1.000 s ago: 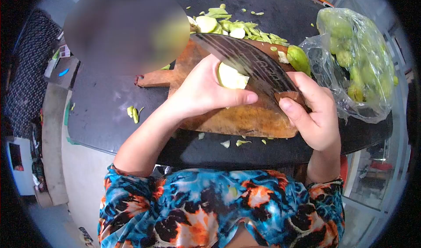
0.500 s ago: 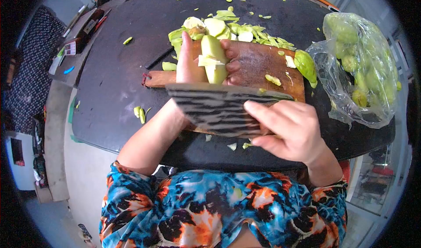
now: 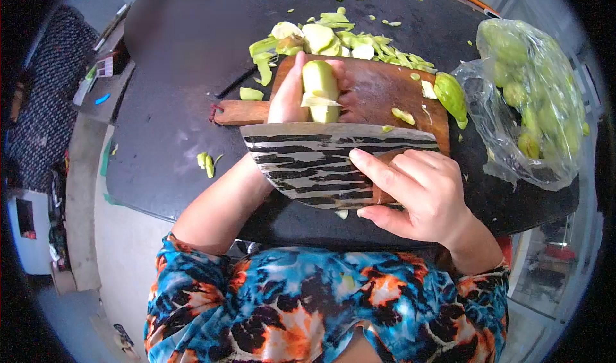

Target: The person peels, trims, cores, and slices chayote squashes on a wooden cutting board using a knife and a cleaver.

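Note:
My left hand [image 3: 292,96] is closed around a peeled pale green chayote [image 3: 319,80] over the cutting board, thumb on one side and fingertips on the other. A partly lifted strip clings to the near part of the chayote. My right hand [image 3: 423,193] grips a cleaver [image 3: 308,161] by its wooden handle, forefinger stretched along the blade. The broad blade has black wavy stripes and lies across in front of my left wrist, its upper edge just below the chayote. Beneath is the wooden cutting board [image 3: 385,96], with small scraps on it.
Peelings and cut pieces [image 3: 391,55] lie heaped behind the board. An unpeeled green chayote [image 3: 451,96] rests at the board's right edge, beside a clear plastic bag [image 3: 545,151] of green chayotes. Scraps [image 3: 205,164] dot the black table [image 3: 160,151]. A blurred patch covers the upper left.
The cleaver's blade is steadier and sharper to the eye, slightly lower at its right side. The strip on the chayote sits lower and looks different. Both hands keep their holds.

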Available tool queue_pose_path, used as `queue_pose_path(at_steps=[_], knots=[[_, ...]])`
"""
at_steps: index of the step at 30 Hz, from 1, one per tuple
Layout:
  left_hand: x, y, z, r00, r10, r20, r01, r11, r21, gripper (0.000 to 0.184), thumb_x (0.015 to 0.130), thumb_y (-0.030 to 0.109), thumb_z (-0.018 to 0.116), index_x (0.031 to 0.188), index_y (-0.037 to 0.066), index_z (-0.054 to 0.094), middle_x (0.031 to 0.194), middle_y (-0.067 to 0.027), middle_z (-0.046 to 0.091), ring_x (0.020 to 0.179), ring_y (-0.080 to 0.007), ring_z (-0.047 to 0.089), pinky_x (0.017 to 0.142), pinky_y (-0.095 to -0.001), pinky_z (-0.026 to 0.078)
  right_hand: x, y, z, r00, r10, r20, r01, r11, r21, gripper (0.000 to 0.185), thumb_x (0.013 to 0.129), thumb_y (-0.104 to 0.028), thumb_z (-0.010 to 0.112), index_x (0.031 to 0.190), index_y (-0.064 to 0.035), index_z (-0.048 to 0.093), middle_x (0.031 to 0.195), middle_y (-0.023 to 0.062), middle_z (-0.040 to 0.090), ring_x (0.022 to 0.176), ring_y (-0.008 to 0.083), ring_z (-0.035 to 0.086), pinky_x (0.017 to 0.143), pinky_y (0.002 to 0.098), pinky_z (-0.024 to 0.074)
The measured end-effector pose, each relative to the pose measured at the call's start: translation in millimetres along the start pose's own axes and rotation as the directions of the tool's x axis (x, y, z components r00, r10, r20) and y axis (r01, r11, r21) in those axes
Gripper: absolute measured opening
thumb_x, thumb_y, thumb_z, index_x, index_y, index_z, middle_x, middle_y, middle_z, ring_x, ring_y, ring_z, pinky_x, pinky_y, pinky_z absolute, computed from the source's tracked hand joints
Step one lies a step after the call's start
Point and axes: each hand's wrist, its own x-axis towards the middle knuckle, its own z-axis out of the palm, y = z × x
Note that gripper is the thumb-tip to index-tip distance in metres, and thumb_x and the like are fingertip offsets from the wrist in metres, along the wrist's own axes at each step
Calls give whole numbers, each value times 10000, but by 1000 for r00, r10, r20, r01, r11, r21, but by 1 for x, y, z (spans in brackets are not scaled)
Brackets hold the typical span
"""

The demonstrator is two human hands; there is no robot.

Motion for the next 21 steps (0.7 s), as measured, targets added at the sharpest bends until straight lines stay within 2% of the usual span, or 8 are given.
queue_pose_path(at_steps=[2, 3, 5, 8, 11, 12, 19, 21], knots=[[1, -1, -7, 993, -23, 115, 37, 992, -122, 418, 923, 524, 421, 981, 116, 493, 888, -22, 441, 781, -169, 428, 636, -312, 459, 2, 1, -1, 1000, 30, 2, -30, 999, -11, 552, 729, -380, 696, 1167, -57, 611, 625, 29, 477, 538, 199, 505, 507, 325, 427], [0, -3, -3, 1000, -7, -11, 6, 996, -94, 461, 934, 525, 410, 986, 95, 569, 858, -33, 506, 755, -175, 488, 639, -318, 472, 3, 0, -3, 998, 59, 6, -59, 998, -21, 544, 733, -373, 698, 1170, -64, 606, 639, 31, 490, 556, 203, 523, 520, 329, 440], [5, -3, -12, 983, -33, 178, 69, 977, -200, 456, 939, 513, 406, 977, 86, 561, 871, -35, 502, 809, -186, 498, 684, -318, 473, 3, 1, -4, 996, 93, 9, -93, 995, -33, 536, 734, -363, 703, 1171, -72, 601, 659, 34, 507, 579, 208, 543, 537, 334, 455], [8, -7, -18, 981, -6, 196, 55, 967, -248, 372, 938, 450, 414, 1019, 97, 497, 927, -68, 460, 870, -221, 472, 772, -358, 472, 3, 3, -5, 995, 101, 19, -100, 995, -31, 535, 724, -354, 713, 1165, -71, 605, 676, 36, 517, 592, 212, 550, 545, 339, 458], [-1, -6, 0, 994, -86, 65, 98, 971, -217, 484, 941, 527, 380, 979, 66, 524, 897, -59, 503, 960, -241, 515, 873, -367, 458, 4, 5, -6, 996, 90, -4, -90, 996, -24, 522, 731, -345, 711, 1163, -71, 606, 669, 38, 517, 586, 212, 551, 539, 342, 457], [4, -9, -3, 985, -72, 159, 110, 964, -242, 515, 933, 560, 362, 984, 70, 514, 909, -69, 498, 977, -247, 521, 907, -390, 449, 4, 6, -6, 995, 101, -2, -101, 995, -25, 517, 733, -339, 711, 1162, -70, 606, 665, 40, 517, 581, 213, 550, 536, 343, 456], [7, -20, -6, 978, 28, 208, -24, 1000, -20, 587, 916, 627, 311, 1003, 80, 508, 894, -51, 499, 877, -193, 532, 785, -324, 465, 0, 6, -2, 983, 180, -23, -179, 984, 20, 497, 752, -318, 705, 1160, -55, 602, 649, 48, 526, 549, 226, 550, 518, 350, 457], [-2, -19, 2, 994, 106, -35, -96, 969, 228, 595, 924, 627, 279, 1024, 93, 522, 877, -24, 516, 805, -139, 527, 721, -281, 453, -1, 3, -2, 979, 205, -21, -205, 979, 18, 495, 757, -320, 702, 1162, -54, 600, 650, 48, 528, 549, 229, 553, 517, 351, 458]])
